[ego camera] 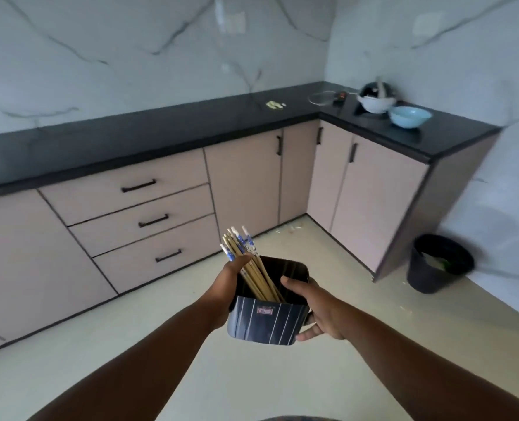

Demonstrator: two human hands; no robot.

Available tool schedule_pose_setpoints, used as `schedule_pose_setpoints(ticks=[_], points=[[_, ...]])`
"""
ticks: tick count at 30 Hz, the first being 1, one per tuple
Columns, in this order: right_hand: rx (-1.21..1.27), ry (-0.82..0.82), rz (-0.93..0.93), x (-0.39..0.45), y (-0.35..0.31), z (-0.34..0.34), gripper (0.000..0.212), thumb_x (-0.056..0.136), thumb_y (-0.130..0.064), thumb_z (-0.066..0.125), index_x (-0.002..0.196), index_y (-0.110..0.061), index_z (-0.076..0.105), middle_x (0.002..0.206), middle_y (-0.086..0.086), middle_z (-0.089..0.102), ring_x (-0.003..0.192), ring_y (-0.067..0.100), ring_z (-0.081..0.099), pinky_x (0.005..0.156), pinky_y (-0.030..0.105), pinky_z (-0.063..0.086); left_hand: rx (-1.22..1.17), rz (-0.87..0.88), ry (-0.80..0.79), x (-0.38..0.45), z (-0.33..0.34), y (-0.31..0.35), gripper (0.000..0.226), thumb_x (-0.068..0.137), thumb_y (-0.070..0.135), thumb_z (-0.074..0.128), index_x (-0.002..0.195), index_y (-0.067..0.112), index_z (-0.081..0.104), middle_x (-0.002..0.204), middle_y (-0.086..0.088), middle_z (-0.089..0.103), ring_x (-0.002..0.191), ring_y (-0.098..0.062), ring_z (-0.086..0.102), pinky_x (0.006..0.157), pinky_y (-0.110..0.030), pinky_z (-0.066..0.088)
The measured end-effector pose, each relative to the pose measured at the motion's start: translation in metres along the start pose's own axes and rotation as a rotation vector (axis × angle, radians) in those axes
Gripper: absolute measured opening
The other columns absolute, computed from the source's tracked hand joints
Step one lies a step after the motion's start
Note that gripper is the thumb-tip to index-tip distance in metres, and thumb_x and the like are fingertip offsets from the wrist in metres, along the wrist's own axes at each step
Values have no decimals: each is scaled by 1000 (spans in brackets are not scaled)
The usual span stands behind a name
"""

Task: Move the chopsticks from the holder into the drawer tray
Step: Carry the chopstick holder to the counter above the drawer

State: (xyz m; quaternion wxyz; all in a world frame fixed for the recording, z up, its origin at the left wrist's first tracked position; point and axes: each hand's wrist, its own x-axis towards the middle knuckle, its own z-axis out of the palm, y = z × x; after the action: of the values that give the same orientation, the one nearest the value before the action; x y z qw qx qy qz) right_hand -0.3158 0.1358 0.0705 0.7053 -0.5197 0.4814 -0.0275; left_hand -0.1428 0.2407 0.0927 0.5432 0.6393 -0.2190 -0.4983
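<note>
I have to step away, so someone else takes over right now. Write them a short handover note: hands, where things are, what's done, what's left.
Left hand: grips the holder's left side, fingers against the chopsticks.
Right hand: holds the dark striped holder from the right, thumb over its rim.
Things: all chopsticks stand in the holder, carried above the floor in front of the three drawers, all closed. No tray in sight.
Done: holder picked up.
Left: open the drawer, move the chopsticks into its tray.

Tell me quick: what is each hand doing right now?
Left hand: holds the holder at its left side, fingers against the chopsticks.
Right hand: curled round the holder's right side.
</note>
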Motion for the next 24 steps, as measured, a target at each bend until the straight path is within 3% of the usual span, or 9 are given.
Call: schedule_pose_setpoints(ticks=[2, 4, 6, 8, 12, 18, 24], points=[[-67, -61, -10, 26, -34, 3, 67, 70, -65, 70, 124, -34, 44, 116, 5, 58, 101, 37, 61, 70, 54, 60, -36, 19, 82, 17, -12, 18, 44, 87, 56, 51, 107, 22, 70, 93, 1, 78, 84, -11, 73, 74, -28, 45], [-146, -125, -32, 48, -69, 7, 71, 67, -68, 69, 125, -34, 44, 116, 4, 59, 99, 36, 62, 69, 53, 61, -69, 57, 155, 32, -23, 34, 54, 83, 63, 52, 114, 22, 68, 103, -2, 76, 95, -15, 72, 87, -33, 47], [-226, -181, -53, 69, -101, 11, 74, 65, -71, 68, 124, -34, 43, 124, 4, 56, 104, 36, 60, 66, 49, 61, -110, 72, 241, 48, -33, 47, 70, 75, 70, 54, 126, 22, 62, 118, -7, 71, 112, -23, 65, 105, -44, 39], [-306, -208, -73, 89, -132, 20, 72, 66, -73, 67, 123, -34, 44, 130, 5, 52, 109, 37, 57, 64, 46, 62, -164, 65, 299, 61, -43, 59, 81, 69, 74, 56, 132, 23, 57, 131, -13, 62, 124, -30, 55, 113, -51, 29], [-353, -284, -103, 134, -182, 47, 78, 61, -75, 67, 124, -36, 45, 132, 3, 51, 108, 36, 57, 62, 47, 61, -261, 87, 377, 89, -76, 82, 93, 60, 77, 60, 134, 22, 55, 137, -16, 57, 129, -34, 50, 114, -54, 27], [-414, -330, -158, 210, -244, 110, 83, 60, -76, 67, 128, -38, 40, 143, 4, 41, 123, 35, 46, 64, 48, 62, -280, 131, 436, 156, -163, 113, 88, 70, 75, 54, 139, 21, 50, 143, -16, 51, 133, -31, 45, 116, -53, 22], [-421, -269, -198, 283, -321, 169, 89, 59, -77, 68, 133, -38, 36, 134, 0, 42, 110, 27, 49, 64, 47, 62, -263, 166, 390, 233, -253, 164, 94, 69, 79, 52, 143, 21, 44, 148, -16, 45, 136, -32, 40, 116, -55, 20]])
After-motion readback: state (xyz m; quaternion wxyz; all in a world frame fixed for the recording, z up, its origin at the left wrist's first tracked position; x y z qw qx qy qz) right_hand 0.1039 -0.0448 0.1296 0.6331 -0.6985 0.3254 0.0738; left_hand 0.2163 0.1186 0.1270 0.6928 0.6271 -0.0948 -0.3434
